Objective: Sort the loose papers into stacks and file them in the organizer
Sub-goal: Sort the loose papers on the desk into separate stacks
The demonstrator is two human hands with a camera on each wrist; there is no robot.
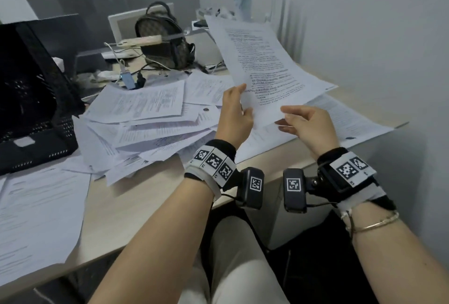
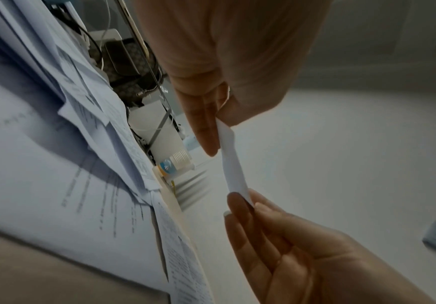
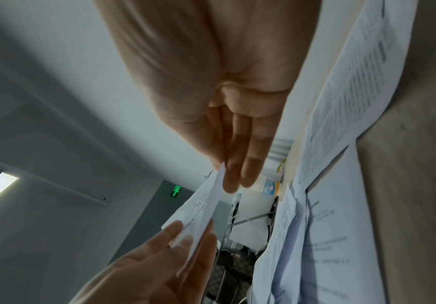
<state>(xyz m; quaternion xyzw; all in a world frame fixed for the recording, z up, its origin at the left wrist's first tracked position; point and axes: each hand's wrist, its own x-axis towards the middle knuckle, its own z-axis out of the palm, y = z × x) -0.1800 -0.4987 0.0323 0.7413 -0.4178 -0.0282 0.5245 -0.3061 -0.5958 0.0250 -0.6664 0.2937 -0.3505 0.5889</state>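
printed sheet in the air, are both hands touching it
Touching: the head view shows the left hand and right hand each pinching the printed sheet's near edge.

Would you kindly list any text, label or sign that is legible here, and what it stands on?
No text is legible.
Held sheets: printed lines, too small.
Paper pile: print blurred.
Wristband markers: square codes, no words.
Green sign: glowing, unreadable.
Bottle label: blue logo, unreadable.

Office: paper-strewn desk (image 1: pixel 136 197), organizer (image 1: pixel 36 99)
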